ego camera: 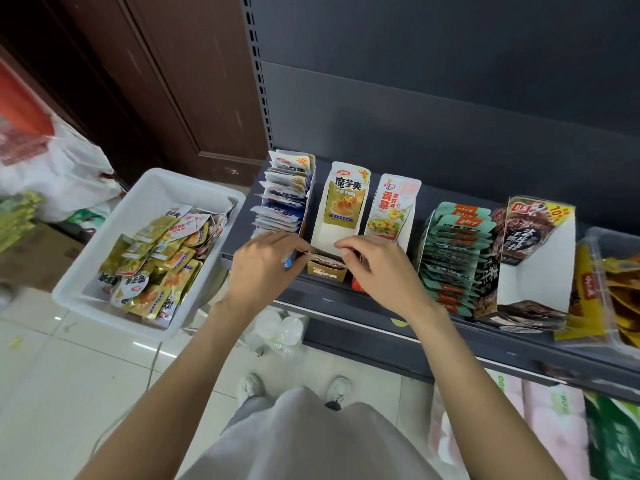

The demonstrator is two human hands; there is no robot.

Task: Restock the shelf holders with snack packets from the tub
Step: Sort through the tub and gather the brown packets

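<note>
At the front edge of the shelf [346,306], both hands meet over the low front lip of the gold holder [341,209], where a small packet [323,258] is being tucked in. The job here looks like seating that packet upright against the lip so later ones can stack behind it; it would go best if the packet is kept square to the holder's side walls and pushed down till its bottom edge sits flat, with its printed face forward like the full blue holder [285,195] beside it. The left hand [263,265] has its fingers curled in, seemingly pinching the packet's left end; the right hand [374,263] curls likewise at the right end, thumb and forefinger close together, though the exact contact is hidden by the knuckles. Both forearms reach up and forward, wrists slightly bent inward toward each other. The white tub [104,271], with plenty of packets in it, sits to the left of the shelf, near the left elbow
</note>
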